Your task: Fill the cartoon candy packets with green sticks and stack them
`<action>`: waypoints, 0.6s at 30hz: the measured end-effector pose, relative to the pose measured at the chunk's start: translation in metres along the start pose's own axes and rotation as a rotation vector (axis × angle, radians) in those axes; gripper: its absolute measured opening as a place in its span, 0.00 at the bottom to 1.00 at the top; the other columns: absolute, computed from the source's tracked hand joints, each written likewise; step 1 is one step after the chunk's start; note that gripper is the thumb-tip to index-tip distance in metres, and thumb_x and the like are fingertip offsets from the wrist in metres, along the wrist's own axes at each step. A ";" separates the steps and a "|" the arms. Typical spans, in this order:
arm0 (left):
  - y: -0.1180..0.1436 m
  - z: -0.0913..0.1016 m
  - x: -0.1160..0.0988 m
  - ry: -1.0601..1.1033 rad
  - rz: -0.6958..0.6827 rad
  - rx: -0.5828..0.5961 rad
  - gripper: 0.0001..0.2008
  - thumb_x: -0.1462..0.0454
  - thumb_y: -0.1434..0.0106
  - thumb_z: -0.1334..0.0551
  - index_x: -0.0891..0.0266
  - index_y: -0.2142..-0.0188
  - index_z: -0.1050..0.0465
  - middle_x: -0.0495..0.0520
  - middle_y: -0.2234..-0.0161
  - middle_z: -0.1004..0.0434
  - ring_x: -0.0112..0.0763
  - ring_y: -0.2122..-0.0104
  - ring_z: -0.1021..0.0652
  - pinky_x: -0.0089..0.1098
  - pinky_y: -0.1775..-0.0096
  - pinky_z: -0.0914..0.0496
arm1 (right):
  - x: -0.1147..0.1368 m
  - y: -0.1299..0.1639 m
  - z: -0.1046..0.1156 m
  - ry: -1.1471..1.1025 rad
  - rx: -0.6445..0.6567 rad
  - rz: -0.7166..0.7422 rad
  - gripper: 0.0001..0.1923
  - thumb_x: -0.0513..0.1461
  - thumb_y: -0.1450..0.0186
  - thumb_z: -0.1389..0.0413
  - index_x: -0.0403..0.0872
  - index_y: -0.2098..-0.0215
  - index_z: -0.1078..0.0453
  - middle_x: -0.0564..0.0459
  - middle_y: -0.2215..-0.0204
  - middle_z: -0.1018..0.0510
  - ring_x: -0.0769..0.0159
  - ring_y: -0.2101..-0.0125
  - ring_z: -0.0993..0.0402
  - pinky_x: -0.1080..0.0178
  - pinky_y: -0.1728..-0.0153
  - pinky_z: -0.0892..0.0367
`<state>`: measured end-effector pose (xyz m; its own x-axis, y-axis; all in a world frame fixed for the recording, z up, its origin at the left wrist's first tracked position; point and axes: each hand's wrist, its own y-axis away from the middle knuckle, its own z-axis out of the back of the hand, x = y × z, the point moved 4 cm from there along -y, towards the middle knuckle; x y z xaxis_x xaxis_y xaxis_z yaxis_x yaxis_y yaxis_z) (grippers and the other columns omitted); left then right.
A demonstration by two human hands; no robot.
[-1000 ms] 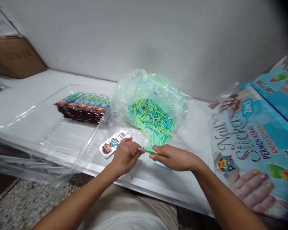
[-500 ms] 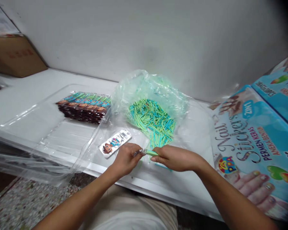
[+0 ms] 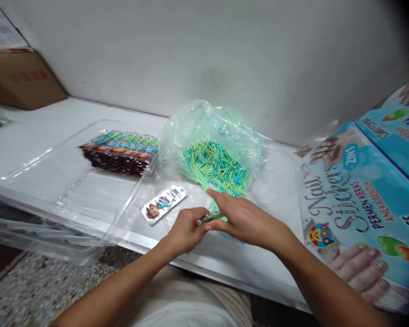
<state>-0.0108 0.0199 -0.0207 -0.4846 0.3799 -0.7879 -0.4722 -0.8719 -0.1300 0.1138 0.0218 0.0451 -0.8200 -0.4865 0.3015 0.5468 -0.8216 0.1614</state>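
Observation:
My left hand [image 3: 188, 228] is closed on one end of a small clear packet [image 3: 214, 217] with green showing in it; a silvery end sticks out at the fingers. My right hand [image 3: 246, 219] grips the other end, its thumb below and its fingers above, the index finger stretched forward. Just beyond the hands, thin green and blue candy sticks [image 3: 221, 168] lie heaped in an open clear plastic bag [image 3: 197, 120]. To the left of my left hand lies a white sachet [image 3: 164, 204] with a cartoon figure on it.
At left, a clear plastic tray [image 3: 51, 154] holds a stack of printed sachets [image 3: 122, 152] and reaches past the table's front edge. A blue printed "Nail Stickers" carton [image 3: 357, 204] stands at right. Farther back on the left sits a brown cardboard box [image 3: 23, 81], against the wall.
My right hand has moved left and slightly up over the packet, closer to my left hand, with its index finger now stretched out. The bag, tray and white sachet have stayed put.

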 end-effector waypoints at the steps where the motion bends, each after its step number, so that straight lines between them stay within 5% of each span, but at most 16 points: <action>1: -0.001 -0.001 0.000 0.099 0.040 0.015 0.11 0.65 0.41 0.43 0.64 0.79 0.36 0.47 0.81 0.35 0.26 0.77 0.33 0.27 0.75 0.44 | 0.003 -0.001 0.002 -0.013 -0.075 0.005 0.34 0.51 0.36 0.46 0.41 0.39 0.44 0.38 0.55 0.26 0.49 0.55 0.30 0.52 0.57 0.35; 6: -0.006 -0.006 -0.005 0.518 0.106 0.067 0.04 0.66 0.46 0.40 0.67 0.73 0.29 0.51 0.75 0.29 0.29 0.72 0.30 0.28 0.71 0.36 | 0.013 -0.006 0.004 -0.334 -0.386 0.144 0.31 0.55 0.34 0.52 0.47 0.40 0.43 0.41 0.49 0.31 0.53 0.48 0.36 0.47 0.47 0.41; 10: -0.010 0.004 -0.002 0.725 0.187 -0.064 0.11 0.59 0.45 0.35 0.66 0.74 0.27 0.50 0.72 0.31 0.26 0.72 0.30 0.27 0.71 0.36 | -0.015 0.002 0.001 -0.842 -0.668 -0.058 0.25 0.55 0.34 0.52 0.50 0.47 0.38 0.46 0.54 0.28 0.60 0.55 0.30 0.54 0.52 0.35; 12: -0.012 0.011 0.002 0.823 0.222 -0.111 0.13 0.57 0.46 0.34 0.67 0.76 0.27 0.49 0.75 0.32 0.25 0.74 0.31 0.28 0.71 0.36 | -0.026 0.005 -0.012 -0.980 -0.633 -0.148 0.24 0.54 0.38 0.46 0.49 0.51 0.37 0.48 0.58 0.27 0.62 0.60 0.28 0.57 0.57 0.33; 16: -0.017 0.019 0.006 0.928 0.247 -0.199 0.13 0.57 0.49 0.31 0.67 0.75 0.25 0.49 0.78 0.30 0.25 0.75 0.31 0.29 0.70 0.36 | -0.021 0.002 -0.049 -1.070 -0.349 -0.142 0.15 0.49 0.39 0.42 0.47 0.65 0.34 0.55 0.71 0.29 0.68 0.70 0.31 0.64 0.69 0.35; 18: -0.018 0.021 0.005 0.973 0.241 -0.243 0.12 0.60 0.51 0.29 0.66 0.70 0.24 0.49 0.76 0.28 0.25 0.75 0.30 0.27 0.70 0.37 | -0.017 0.002 -0.058 -1.075 -0.348 -0.143 0.13 0.47 0.38 0.43 0.46 0.73 0.37 0.59 0.78 0.35 0.71 0.76 0.37 0.67 0.73 0.39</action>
<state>-0.0205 0.0440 -0.0098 0.3102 -0.1338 -0.9412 -0.2273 -0.9718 0.0632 0.1191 0.0117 -0.0147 -0.2094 -0.0128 0.9777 0.2457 -0.9685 0.0400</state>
